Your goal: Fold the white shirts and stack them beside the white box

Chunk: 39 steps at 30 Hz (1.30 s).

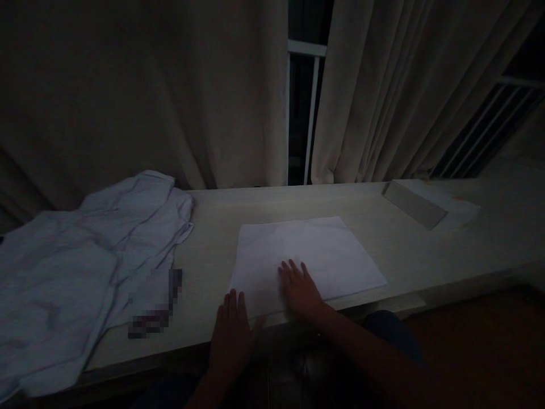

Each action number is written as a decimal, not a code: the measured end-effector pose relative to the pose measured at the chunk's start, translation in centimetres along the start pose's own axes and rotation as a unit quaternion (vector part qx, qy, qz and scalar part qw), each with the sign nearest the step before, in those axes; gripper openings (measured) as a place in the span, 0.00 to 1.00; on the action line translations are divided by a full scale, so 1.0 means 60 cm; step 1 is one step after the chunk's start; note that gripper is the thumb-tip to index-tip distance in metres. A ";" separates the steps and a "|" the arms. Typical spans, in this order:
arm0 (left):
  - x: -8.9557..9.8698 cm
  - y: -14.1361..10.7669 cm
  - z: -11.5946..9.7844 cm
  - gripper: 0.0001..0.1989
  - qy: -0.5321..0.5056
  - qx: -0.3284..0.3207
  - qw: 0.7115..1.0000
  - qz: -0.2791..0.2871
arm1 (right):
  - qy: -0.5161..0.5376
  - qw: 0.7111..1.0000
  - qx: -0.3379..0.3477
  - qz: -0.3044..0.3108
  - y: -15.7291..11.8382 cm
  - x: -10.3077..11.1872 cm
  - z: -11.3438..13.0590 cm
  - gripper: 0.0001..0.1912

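Note:
A white cloth (315,250), folded into a flat rectangle, lies on the pale ledge in front of me. My right hand (300,289) rests palm down on it, left of its middle, with the fingers spread. At the cloth's near left corner is my left hand (233,329), fingers stretched forward and thumb out to the side. Its fingertips touch or sit just beside the cloth's edge; the dim light hides which. Neither hand grips anything.
A heap of rumpled white cloth (85,272) covers the ledge's left end and hangs over its front edge. A blurred patch (155,307) lies beside it. On the right sits an open box (415,204) with pale stuff behind it. Curtains (213,96) hang behind the ledge (213,244).

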<state>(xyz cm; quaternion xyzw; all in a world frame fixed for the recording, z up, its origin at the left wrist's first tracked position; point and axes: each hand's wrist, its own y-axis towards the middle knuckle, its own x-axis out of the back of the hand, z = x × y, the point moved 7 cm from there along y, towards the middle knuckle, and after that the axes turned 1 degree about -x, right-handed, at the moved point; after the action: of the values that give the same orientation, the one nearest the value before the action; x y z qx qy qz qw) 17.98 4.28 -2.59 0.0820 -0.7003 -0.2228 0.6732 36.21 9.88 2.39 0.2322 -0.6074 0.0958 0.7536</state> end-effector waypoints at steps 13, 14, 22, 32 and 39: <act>-0.006 -0.002 0.005 0.44 -0.042 0.019 0.999 -0.015 | -0.004 0.990 0.123 0.070 0.230 -0.108 0.128 0.27; -0.006 -0.003 0.006 0.44 -0.048 0.020 0.998 -0.017 | -0.006 0.990 0.118 0.074 0.248 -0.111 0.124 0.27; -0.010 -0.010 0.013 0.43 -0.077 0.052 0.996 -0.005 | 0.020 0.993 0.059 0.096 0.380 -0.155 0.087 0.27; -0.014 -0.015 0.019 0.45 -0.105 0.065 0.992 0.003 | 0.051 0.986 -0.158 0.035 0.530 -0.167 -0.016 0.23; -0.018 -0.016 0.021 0.45 -0.113 0.077 0.990 0.031 | 0.098 0.973 -0.204 0.051 0.578 -0.200 -0.030 0.21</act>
<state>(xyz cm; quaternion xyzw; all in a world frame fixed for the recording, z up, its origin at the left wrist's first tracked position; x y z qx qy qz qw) 16.64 4.13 -3.97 0.0859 -0.7889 -0.1549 0.5884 20.07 42.68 -1.28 0.0321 -0.5483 0.0309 0.8351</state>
